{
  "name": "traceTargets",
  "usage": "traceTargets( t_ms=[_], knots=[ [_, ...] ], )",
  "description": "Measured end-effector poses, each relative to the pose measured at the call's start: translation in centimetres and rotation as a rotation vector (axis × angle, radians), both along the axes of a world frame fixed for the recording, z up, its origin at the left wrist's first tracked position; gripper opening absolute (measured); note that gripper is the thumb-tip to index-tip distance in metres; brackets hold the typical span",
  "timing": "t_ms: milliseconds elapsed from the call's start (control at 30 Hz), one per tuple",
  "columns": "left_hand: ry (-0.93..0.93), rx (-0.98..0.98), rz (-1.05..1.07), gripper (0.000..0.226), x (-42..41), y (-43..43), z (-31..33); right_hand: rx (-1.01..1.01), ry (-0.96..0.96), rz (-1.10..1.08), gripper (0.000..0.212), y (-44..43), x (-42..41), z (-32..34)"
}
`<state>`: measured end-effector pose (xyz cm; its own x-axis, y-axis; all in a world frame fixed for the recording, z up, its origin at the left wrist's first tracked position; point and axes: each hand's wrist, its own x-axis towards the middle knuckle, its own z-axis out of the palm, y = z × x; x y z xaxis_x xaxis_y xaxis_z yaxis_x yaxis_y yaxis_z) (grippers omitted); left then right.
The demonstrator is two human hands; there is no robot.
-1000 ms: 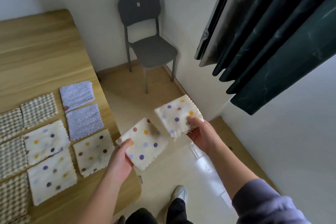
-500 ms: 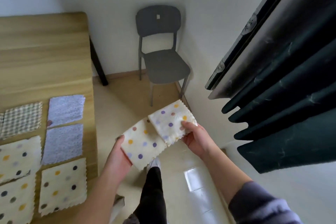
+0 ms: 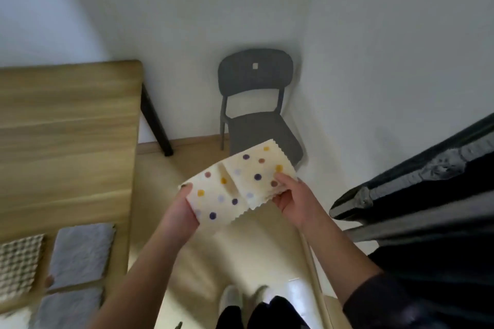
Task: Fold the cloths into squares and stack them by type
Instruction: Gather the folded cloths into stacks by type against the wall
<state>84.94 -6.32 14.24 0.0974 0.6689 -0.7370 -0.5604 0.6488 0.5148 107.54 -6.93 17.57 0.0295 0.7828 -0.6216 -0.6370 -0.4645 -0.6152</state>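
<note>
I hold two cream polka-dot cloths in the air, to the right of the table. My left hand [image 3: 181, 211] grips the lower cloth [image 3: 213, 197] at its left edge. My right hand [image 3: 291, 195] pinches the upper cloth [image 3: 259, 171] at its right edge, thumb on top. The upper cloth overlaps the lower one along a middle seam. On the wooden table [image 3: 66, 141] at the lower left lie two lilac squares [image 3: 83, 251] and a beige waffle square [image 3: 18, 262].
A dark grey chair [image 3: 256, 115] stands against the white wall straight ahead. Dark curtains [image 3: 427, 195] hang at the right. The table's black leg [image 3: 156, 123] and right edge are at the left of my hands. My feet stand on the pale floor [image 3: 240, 299].
My hands have come closer together, so the two dotted cloths now overlap more. The view has tilted up and right; the dotted squares on the table have left the frame.
</note>
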Motion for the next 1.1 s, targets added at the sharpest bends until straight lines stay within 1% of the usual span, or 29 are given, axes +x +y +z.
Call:
traceTargets(
  t_ms=[100, 167, 267, 367, 467, 567, 667, 833, 900, 1000, 1100],
  knots=[
    [0.025, 0.030, 0.013, 0.041, 0.8, 4.1, 0.1, 0.027, 0.020, 0.055, 0.023, 4.1, 0.6, 0.3],
    [0.035, 0.036, 0.021, 0.041, 1.4, 7.0, -0.2, 0.053, 0.024, 0.101, 0.025, 7.3, 1.4, 0.1],
    [0.047, 0.044, 0.109, 0.042, 3.2, 11.4, -0.2, 0.076, 0.046, 0.221, 0.026, 12.6, 2.9, 0.8],
    [0.041, 0.060, 0.152, 0.044, 4.6, 15.1, 0.6, 0.092, 0.063, 0.305, 0.029, 16.9, 3.9, 1.6],
    [0.017, 0.093, 0.172, 0.047, 5.4, 18.0, 1.7, 0.095, 0.080, 0.358, 0.040, 20.4, 3.5, 2.1],
    [-0.001, 0.098, 0.208, 0.049, 4.9, 20.5, 1.8, 0.086, 0.095, 0.417, 0.040, 23.7, 2.1, 2.5],
    [-0.037, 0.072, 0.217, 0.050, 3.6, 24.4, 1.8, 0.091, 0.115, 0.428, 0.032, 27.6, 0.1, 2.8],
    [-0.058, 0.107, 0.202, 0.046, -0.3, 31.2, 1.1, 0.066, 0.118, 0.422, 0.038, 33.9, -4.8, 2.1],
    [-0.069, 0.116, 0.184, 0.045, -2.5, 33.8, 1.4, 0.057, 0.123, 0.404, 0.040, 36.1, -7.1, 1.8],
    [-0.070, 0.064, 0.157, 0.046, -7.5, 38.4, 2.0, 0.002, 0.104, 0.381, 0.042, 40.0, -12.0, 1.3],
    [-0.086, 0.054, 0.164, 0.049, -11.9, 41.9, 2.3, -0.042, 0.079, 0.367, 0.035, 43.2, -16.5, 1.1]
  ],
)
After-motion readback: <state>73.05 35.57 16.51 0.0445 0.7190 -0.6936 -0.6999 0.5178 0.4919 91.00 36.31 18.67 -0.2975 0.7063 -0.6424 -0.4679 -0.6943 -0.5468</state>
